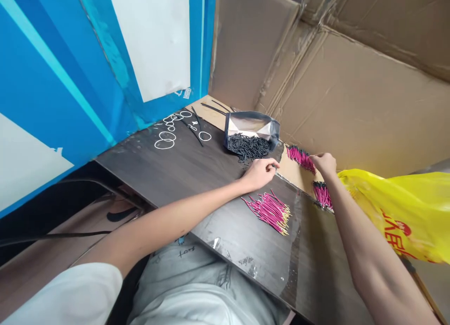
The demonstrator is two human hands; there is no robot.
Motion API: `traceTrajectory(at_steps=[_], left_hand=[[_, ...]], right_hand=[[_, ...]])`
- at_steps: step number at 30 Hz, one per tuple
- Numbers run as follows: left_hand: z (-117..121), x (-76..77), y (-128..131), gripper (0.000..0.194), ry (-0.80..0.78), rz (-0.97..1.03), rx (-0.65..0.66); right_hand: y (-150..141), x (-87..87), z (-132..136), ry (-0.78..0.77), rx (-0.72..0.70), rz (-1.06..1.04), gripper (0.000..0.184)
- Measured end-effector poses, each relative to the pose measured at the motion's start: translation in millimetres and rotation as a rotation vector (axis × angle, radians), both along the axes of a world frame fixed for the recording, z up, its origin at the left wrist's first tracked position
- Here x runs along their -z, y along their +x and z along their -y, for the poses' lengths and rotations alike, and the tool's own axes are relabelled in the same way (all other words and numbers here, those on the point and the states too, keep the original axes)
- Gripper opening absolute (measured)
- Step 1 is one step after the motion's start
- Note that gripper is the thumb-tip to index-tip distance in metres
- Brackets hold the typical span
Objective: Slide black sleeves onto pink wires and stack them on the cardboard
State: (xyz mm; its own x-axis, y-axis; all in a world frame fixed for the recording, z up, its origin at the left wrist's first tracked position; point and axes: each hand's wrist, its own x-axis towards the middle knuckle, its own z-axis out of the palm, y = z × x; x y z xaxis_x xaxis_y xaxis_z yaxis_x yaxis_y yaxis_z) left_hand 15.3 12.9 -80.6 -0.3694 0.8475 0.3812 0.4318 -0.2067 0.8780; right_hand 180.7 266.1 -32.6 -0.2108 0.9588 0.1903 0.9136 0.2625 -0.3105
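My left hand is closed above the dark table, its fingers curled together just in front of an open box of short black tubes. Whatever those fingertips pinch is too small to make out. Over at the right, my right hand has its fingers pressed together at the end of a row of pink wires with black ends. What it holds, if anything, is hidden. A second bunch of black-ended pink wires lies below that hand. Nearer my body is a loose pile of pink wires with yellowish tips.
White rubber-band-like loops and thin black strips lie at the table's far left. Cardboard walls rise behind, and a blue panel stands left. A yellow plastic bag bulges beside my right forearm.
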Motion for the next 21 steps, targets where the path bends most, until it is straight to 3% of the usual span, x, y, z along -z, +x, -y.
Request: traceTrajectory(at_steps=[3,7,9,13,16,21], left_hand=[[-2.9,-3.6,-14.5,0.027,-0.006,0.062,-0.058],[-4.3,-11.5,-46.1,0.025,-0.032,0.082,-0.189],[-2.5,-15.7,-59.8,0.024,-0.067,-0.021,-0.212],[1.8,-18.5,-72.2,0.027,-0.092,-0.373,-0.144],[2.7,-14.8,-70.9,0.029,-0.06,-0.636,-0.002],[-1.3,-4.9,-63.1,0.031,-0.125,-0.821,0.125]], right_hand=[[3.2,-0.1,22.6,0.045,-0.066,-0.076,0.032],[17.2,11.1,87.3,0.065,-0.401,-0.25,0.027],[30.9,21.9,125.2,0.077,-0.572,-0.279,0.026],[62.4,47.3,179.6,0.201,-0.646,-0.325,0.02],[75.9,60.0,189.2,0.263,-0.69,-0.334,0.016],[75.7,62.4,173.2,0.288,-0.631,-0.416,0.016]])
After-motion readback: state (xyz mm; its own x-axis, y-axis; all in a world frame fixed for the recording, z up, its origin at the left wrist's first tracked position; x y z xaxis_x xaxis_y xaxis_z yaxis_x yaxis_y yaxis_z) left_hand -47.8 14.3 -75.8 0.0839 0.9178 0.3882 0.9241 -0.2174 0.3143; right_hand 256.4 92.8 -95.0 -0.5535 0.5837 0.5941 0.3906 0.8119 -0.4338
